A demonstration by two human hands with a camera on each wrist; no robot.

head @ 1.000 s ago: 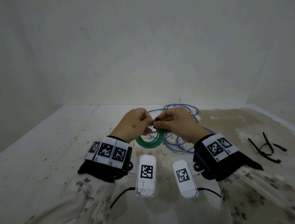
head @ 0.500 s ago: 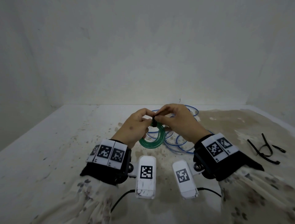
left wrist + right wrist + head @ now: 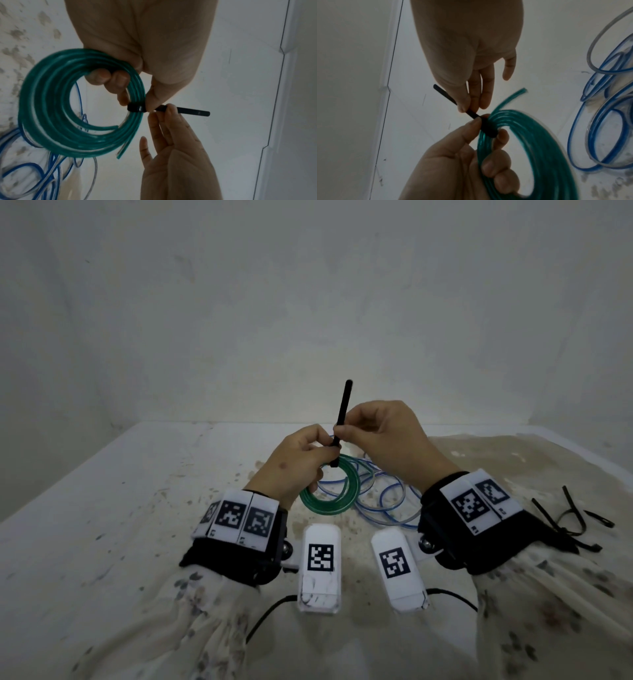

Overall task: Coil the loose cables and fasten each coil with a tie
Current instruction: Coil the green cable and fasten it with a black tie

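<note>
A green cable coil (image 3: pixel 330 494) (image 3: pixel 65 121) (image 3: pixel 544 146) hangs above the table in my left hand (image 3: pixel 301 460) (image 3: pixel 123 86), whose fingers curl through it while the thumb presses beside a black tie (image 3: pixel 342 412) (image 3: pixel 137 108) (image 3: pixel 488 128) wrapped round the strands. My right hand (image 3: pixel 356 429) (image 3: pixel 469 106) pinches the tie's free tail, which sticks up and away from the coil. Loose blue and clear cable (image 3: pixel 387 501) (image 3: pixel 607 108) lies on the table under and behind the coil.
Several spare black ties (image 3: pixel 568 515) lie at the right on the stained white table (image 3: pixel 137 508). Walls close the table at the back and left. White wrist camera units (image 3: pixel 320 566) hang below my forearms.
Both hands have risen with the coil. The tie's tail, hidden between my fingers before, now stands pulled out long above the coil in my right hand.
</note>
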